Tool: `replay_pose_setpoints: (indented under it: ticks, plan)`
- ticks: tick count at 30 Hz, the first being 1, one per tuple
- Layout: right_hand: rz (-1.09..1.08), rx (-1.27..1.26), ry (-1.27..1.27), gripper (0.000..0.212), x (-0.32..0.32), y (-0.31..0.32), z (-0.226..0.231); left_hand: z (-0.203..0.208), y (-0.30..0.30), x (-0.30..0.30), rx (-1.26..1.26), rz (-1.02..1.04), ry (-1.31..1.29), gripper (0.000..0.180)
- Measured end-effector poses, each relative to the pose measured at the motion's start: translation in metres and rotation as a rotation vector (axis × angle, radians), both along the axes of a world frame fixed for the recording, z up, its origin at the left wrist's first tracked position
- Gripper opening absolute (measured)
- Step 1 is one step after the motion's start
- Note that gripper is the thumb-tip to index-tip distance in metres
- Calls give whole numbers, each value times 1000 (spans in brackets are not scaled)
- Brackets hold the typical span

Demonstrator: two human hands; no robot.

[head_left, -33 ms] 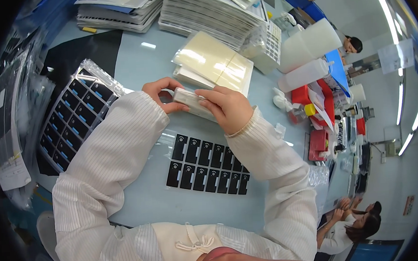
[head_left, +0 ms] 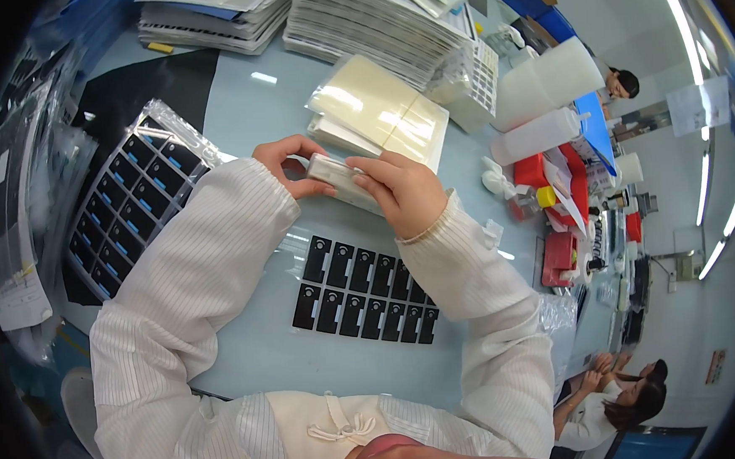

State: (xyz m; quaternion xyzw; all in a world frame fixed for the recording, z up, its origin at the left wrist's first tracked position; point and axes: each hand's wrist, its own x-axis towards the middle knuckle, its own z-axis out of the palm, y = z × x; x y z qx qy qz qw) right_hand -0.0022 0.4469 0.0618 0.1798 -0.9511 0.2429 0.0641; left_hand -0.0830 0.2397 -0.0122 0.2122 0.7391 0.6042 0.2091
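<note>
Above the middle of the table, both my hands are on a small pale block [head_left: 336, 174] with a glossy, see-through look; whether it is a box or a stack of thin pieces I cannot tell. My left hand [head_left: 290, 163] curves around its left end, thumb below and fingers above. From the right, my right hand [head_left: 403, 189] lays its fingers over the block's top and side, partly hiding it. Below them on the table lies a clear sheet of black die-cut pieces [head_left: 352, 309] in two rows; my right sleeve covers its upper right corner.
Just beyond my hands sits a stack of cream sheets [head_left: 377, 103]. Paper piles [head_left: 372, 27] stand at the back. At left lie a sheet of black pieces with blue tabs [head_left: 141, 180] and plastic bags [head_left: 17, 217]. White bottles [head_left: 538, 135] and a red bin [head_left: 561, 255] stand right.
</note>
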Motion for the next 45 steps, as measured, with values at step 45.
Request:
replay_pose_setpoints:
  ticks: [45]
  plan:
    - [-92, 496, 177, 9, 32, 40, 26, 16, 13, 22, -73, 105, 1055, 24]
